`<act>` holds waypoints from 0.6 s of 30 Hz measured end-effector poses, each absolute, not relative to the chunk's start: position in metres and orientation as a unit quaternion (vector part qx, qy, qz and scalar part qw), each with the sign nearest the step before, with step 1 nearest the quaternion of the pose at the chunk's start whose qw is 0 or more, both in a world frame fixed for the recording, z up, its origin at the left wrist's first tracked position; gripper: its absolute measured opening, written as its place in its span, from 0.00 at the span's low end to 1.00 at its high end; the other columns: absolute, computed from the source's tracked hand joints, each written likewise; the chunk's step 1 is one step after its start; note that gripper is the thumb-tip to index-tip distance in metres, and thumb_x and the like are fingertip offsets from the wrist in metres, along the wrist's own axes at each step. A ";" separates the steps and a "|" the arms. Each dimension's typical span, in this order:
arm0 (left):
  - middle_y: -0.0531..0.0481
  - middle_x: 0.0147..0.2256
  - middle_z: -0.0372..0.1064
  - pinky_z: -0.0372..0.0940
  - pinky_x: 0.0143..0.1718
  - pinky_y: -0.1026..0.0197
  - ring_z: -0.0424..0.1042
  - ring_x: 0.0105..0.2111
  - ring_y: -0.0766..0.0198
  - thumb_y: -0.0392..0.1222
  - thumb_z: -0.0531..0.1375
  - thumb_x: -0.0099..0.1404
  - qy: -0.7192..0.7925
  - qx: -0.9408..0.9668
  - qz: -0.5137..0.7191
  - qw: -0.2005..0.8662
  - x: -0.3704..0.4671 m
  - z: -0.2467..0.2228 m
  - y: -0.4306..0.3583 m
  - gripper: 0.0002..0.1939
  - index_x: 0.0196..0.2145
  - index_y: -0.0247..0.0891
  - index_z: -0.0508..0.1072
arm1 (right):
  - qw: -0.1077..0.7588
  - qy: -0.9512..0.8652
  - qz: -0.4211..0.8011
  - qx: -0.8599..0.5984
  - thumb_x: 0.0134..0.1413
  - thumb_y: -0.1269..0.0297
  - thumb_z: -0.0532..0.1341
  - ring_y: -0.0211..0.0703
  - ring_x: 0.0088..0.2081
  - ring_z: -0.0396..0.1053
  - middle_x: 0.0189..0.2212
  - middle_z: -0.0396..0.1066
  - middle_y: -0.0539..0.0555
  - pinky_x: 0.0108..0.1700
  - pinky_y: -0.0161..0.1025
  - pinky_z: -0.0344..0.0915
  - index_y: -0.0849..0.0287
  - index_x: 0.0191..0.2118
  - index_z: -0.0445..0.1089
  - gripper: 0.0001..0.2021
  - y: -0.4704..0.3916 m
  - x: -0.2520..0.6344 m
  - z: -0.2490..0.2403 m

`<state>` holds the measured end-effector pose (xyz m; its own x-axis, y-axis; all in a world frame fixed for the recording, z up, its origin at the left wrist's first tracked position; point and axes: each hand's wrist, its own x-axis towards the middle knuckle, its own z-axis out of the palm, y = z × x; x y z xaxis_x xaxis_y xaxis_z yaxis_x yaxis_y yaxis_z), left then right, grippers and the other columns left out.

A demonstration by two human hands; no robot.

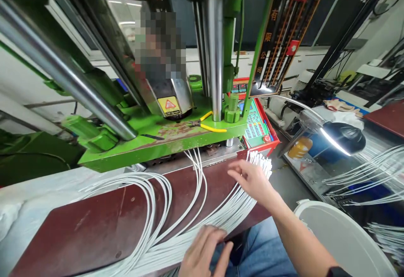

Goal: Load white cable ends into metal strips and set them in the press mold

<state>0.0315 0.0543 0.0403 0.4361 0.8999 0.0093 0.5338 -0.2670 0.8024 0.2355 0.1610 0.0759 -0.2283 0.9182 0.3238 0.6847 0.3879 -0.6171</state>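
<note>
A thick bundle of white cables (pixel 189 237) runs across the brown board. Its white ends (pixel 259 163) are gathered at the right. My left hand (pixel 205 254) is at the bundle's near edge, thumb spread from the fingers, with nothing visible in its grasp. Above the bundle near the ends is my right hand (pixel 252 182), fingers bent forward and thumb a little apart, with nothing visible between them. Several separate cables (pixel 198 176) go under the green press plate (pixel 148 146). More cables (pixel 148 193) loop back over the board at the left.
Yellow-handled pliers (pixel 211 128) lie on the green plate between steel columns (pixel 215 58). Behind my right hand is a red-framed control panel (pixel 257 125). A white bin (pixel 334 226) stands at the right, below a lit lamp (pixel 342 138). More cables (pixel 369 167) lie far right.
</note>
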 end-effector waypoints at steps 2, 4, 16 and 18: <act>0.43 0.40 0.68 0.65 0.43 0.52 0.68 0.42 0.54 0.44 0.57 0.63 0.469 0.809 0.272 0.229 0.040 0.043 0.069 0.12 0.44 0.43 0.67 | 0.363 -0.758 0.224 -0.493 0.62 0.61 0.56 0.35 0.29 0.66 0.29 0.69 0.50 0.33 0.31 0.60 0.59 0.41 0.68 0.09 0.130 0.249 0.065; 0.42 0.43 0.68 0.65 0.44 0.52 0.67 0.44 0.53 0.45 0.58 0.61 0.472 0.835 0.250 0.135 0.048 0.041 0.081 0.16 0.47 0.41 0.66 | 0.373 -0.761 0.251 -0.468 0.61 0.61 0.56 0.35 0.27 0.65 0.26 0.68 0.50 0.31 0.32 0.59 0.59 0.40 0.69 0.08 0.103 0.264 0.052; 0.51 0.32 0.65 0.65 0.35 0.60 0.70 0.33 0.61 0.51 0.50 0.65 0.550 0.813 0.079 0.173 0.088 0.043 0.134 0.14 0.42 0.42 0.67 | 0.444 -0.705 0.319 -0.452 0.60 0.65 0.56 0.35 0.26 0.63 0.26 0.68 0.50 0.29 0.32 0.56 0.60 0.36 0.67 0.06 0.077 0.297 0.012; 0.51 0.34 0.65 0.64 0.36 0.61 0.69 0.35 0.61 0.49 0.49 0.66 0.542 0.817 0.079 0.179 0.097 0.047 0.141 0.12 0.41 0.42 0.67 | 0.442 -0.701 0.327 -0.455 0.60 0.64 0.56 0.35 0.26 0.63 0.26 0.68 0.50 0.29 0.32 0.56 0.60 0.36 0.67 0.06 0.077 0.297 0.013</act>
